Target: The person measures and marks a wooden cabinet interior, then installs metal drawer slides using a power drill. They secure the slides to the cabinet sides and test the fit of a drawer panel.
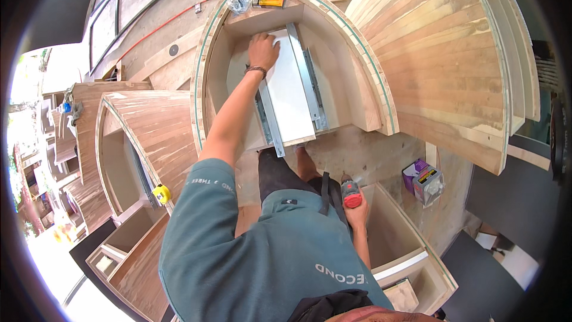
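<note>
My left hand (264, 52) reaches into the arched wooden cabinet (369, 107), at the far left corner of a white panel (292, 89). Its fingers bend down over that end, and whatever they grip is hidden beneath them. Metal drawer slides flank the panel: the right slide (302, 62) shows along most of its length. The left slide (273, 122) passes under my forearm, and its near end sticks out past the panel. Low by my right hip, my right hand (356, 211) is closed round a red and grey cordless drill (351, 195), its bit pointing away from me.
A small yellow-and-black box (269, 0) and a clear plastic bag (239, 3) lie at the cabinet's far end. More arched wooden cabinets stand left and right. A yellow tape measure (161, 194) rests on the left one. A purple package (423, 180) sits on the floor; a red hose (156, 31) runs behind.
</note>
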Demonstrator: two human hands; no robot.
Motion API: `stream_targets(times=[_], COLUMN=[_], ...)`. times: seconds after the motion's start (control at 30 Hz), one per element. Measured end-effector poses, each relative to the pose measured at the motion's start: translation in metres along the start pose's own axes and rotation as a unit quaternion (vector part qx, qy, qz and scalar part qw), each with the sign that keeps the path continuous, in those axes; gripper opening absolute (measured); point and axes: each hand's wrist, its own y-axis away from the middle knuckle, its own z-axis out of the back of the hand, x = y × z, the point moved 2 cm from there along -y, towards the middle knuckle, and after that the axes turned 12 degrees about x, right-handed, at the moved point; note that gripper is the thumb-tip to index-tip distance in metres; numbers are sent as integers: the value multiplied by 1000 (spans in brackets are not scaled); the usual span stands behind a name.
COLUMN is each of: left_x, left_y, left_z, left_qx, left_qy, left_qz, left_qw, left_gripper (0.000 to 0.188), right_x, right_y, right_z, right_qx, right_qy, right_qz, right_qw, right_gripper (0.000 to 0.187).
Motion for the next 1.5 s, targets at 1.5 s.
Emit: stream_targets(times=[1.5], left_x=[-111], left_y=[81], left_z=[-60], left_qx=[165], left_qy=[7], left_qz=[-86], left_qw=[983], left_gripper=[12], right_x=[-46], right_y=[54], right_z=[-65], right_qx=[-63], right_qy=[-107], right_qz=[-232], right_qw=[965], right_gripper=[23])
